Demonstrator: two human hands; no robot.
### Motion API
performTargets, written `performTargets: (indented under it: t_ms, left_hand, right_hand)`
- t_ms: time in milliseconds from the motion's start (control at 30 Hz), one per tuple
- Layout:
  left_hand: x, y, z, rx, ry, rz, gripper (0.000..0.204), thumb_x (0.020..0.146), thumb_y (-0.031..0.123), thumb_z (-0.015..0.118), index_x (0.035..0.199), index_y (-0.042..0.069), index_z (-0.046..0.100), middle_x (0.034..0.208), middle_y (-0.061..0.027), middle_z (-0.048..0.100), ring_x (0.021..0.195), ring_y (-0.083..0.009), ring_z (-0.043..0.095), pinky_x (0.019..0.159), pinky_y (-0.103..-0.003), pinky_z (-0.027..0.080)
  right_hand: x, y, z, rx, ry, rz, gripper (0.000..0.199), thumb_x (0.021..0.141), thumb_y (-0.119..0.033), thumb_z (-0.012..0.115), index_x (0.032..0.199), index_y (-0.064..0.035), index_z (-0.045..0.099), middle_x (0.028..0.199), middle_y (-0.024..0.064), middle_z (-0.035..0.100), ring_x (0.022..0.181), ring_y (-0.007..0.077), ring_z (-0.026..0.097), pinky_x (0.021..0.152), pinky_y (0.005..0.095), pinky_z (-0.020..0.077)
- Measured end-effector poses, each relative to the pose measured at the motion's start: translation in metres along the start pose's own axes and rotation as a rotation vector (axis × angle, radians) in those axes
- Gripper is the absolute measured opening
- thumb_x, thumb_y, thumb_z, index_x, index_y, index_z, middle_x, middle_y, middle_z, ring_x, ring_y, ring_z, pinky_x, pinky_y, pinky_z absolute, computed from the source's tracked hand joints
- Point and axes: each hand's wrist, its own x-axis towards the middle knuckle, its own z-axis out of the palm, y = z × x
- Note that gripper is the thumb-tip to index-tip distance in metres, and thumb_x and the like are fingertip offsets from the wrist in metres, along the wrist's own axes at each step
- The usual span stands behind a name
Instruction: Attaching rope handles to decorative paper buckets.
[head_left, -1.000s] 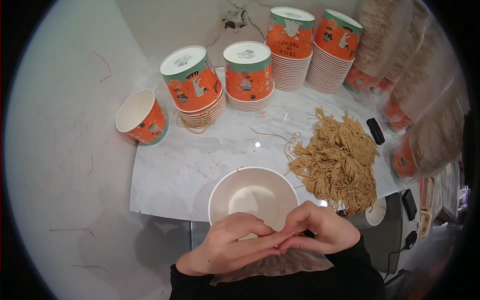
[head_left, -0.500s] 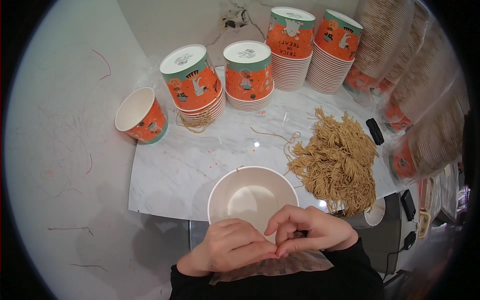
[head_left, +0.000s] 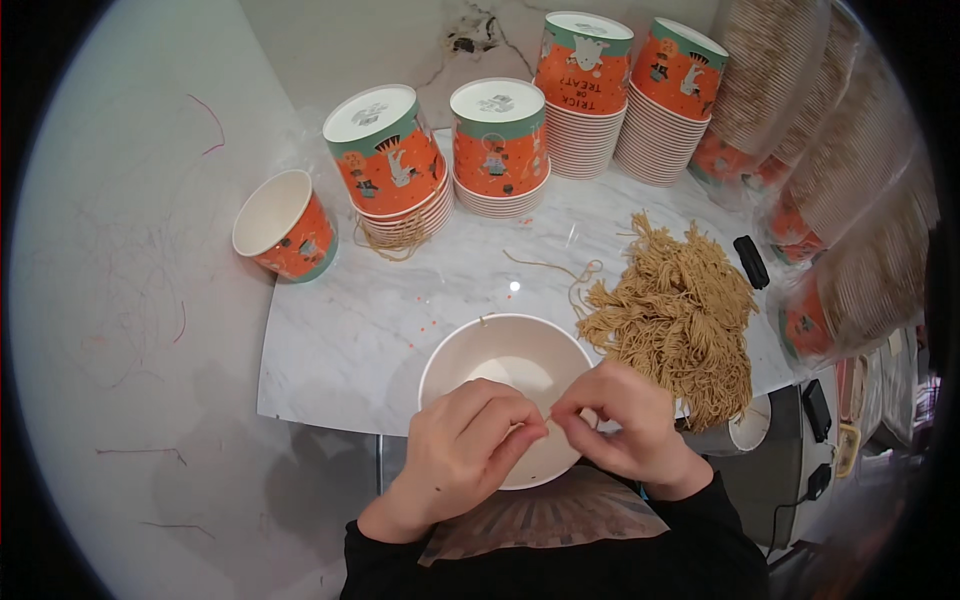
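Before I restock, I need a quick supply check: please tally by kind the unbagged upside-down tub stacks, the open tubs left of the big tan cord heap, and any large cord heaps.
Unbagged upside-down tub stacks: 4
Open tubs: 2
Large tan cord heaps: 1
Total: 7

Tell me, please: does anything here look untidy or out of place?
Loose tan strands lie around the base of the leftmost stack of orange-and-green paper cups, away from the tan stringy pile. Small orange specks dot the white marbled tabletop. Both look stray.
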Motion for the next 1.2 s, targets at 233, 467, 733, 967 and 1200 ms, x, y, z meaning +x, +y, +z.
performTargets:
  t_ms: [233,467,733,967,1200]
  left_hand:
    - [-0.007,0.012,-0.023,-0.133,-0.516,0.143,0.046,0.072,0.019,0.082,0.114,0.006,0.068,0.108,-0.0073,0.069,0.09,-0.0252,0.068,0.075,-0.035,0.053]
    - [-0.001,0.012,-0.015,-0.059,-0.162,-0.12,0.035,0.078,-0.002,0.071,0.113,0.001,0.068,0.094,-0.0129,0.069,0.079,-0.0271,0.067,0.069,-0.034,0.053]
    - [-0.009,0.001,-0.003,-0.457,-0.009,-0.363,0.047,0.085,-0.004,0.07,0.13,0.001,0.061,0.104,-0.0125,0.067,0.085,-0.0165,0.065,0.072,-0.028,0.053]
    - [-0.015,-0.001,0.006,-0.551,0.054,-0.413,0.045,0.084,-0.004,0.072,0.128,-0.001,0.062,0.108,-0.0117,0.068,0.087,-0.0157,0.067,0.076,-0.027,0.054]
    - [-0.012,-0.002,0.01,-0.597,0.073,-0.412,0.045,0.085,-0.005,0.072,0.128,-0.001,0.063,0.11,-0.0124,0.069,0.093,-0.0161,0.067,0.079,-0.028,0.055]
  right_hand:
    - [-0.01,0.021,-0.018,-0.101,0.441,-0.047,0.016,0.077,0.006,0.068,0.089,-0.0031,0.062,0.077,0.005,0.06,0.062,0.0144,0.05,0.055,0.0271,0.0398]
    - [-0.015,0.015,-0.025,-0.128,0.286,-0.259,0.024,0.071,0.004,0.071,0.092,-0.0054,0.062,0.081,0.007,0.066,0.066,0.0224,0.064,0.059,0.032,0.0508]
    - [-0.001,0.025,0.017,-0.131,0.104,-0.196,0.027,0.072,0.001,0.074,0.096,-0.0037,0.063,0.083,0.0086,0.063,0.067,0.024,0.066,0.057,0.0323,0.0527]
    - [0.002,0.023,0.024,-0.189,0.135,-0.233,0.028,0.071,0.002,0.075,0.095,-0.0034,0.063,0.079,0.0084,0.061,0.064,0.0241,0.064,0.054,0.0323,0.0515]
    - [0.006,0.023,0.024,-0.25,0.169,-0.229,0.027,0.071,0.001,0.075,0.095,-0.0031,0.063,0.077,0.0079,0.059,0.063,0.023,0.063,0.052,0.0326,0.0508]
